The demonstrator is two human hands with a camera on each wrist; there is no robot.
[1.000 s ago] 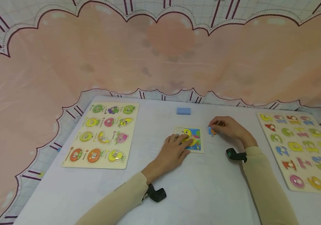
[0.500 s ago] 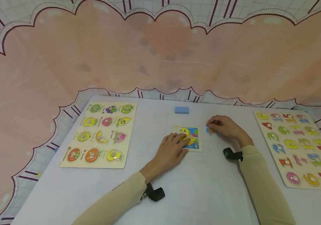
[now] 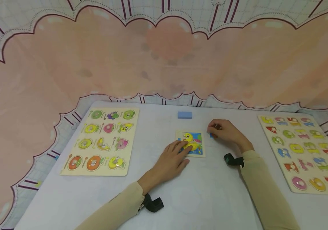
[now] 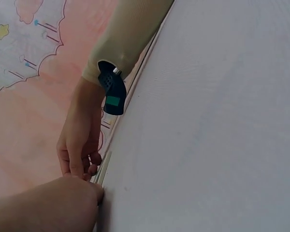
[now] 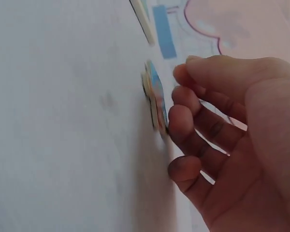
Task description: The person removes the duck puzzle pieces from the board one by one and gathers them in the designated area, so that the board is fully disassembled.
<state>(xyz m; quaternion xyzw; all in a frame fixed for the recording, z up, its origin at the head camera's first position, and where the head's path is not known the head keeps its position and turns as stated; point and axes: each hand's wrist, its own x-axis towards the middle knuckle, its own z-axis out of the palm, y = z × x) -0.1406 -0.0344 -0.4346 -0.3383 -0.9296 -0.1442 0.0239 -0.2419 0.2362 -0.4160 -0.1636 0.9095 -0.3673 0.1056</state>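
Observation:
My left hand (image 3: 168, 163) lies flat with spread fingers over a small square wooden duck puzzle (image 3: 199, 143) in the head view. Its fingertips rest on the yellow duck. To the right, my right hand (image 3: 227, 130) hovers close over loose puzzle pieces (image 5: 156, 99), blue and orange, stacked on the white table. In the right wrist view its fingers are loosely curled, with the fingertips right beside the pieces and nothing pinched between them. From the head view, the hand hides most of the stack. The left wrist view shows the puzzle's edge (image 4: 104, 166) past the left hand.
A blue block (image 3: 184, 115) lies behind the puzzle. On the left is a fruit peg board (image 3: 130, 127); on the right, a number and symbol board (image 3: 293, 187). The white table (image 3: 204, 198) meets a patterned peach cloth (image 3: 109, 64) at the back.
My right hand has shifted slightly left over the pieces, covering more of them than before. The left hand stays on the duck puzzle, its fingers a little lower on it. The head view tilted slightly.

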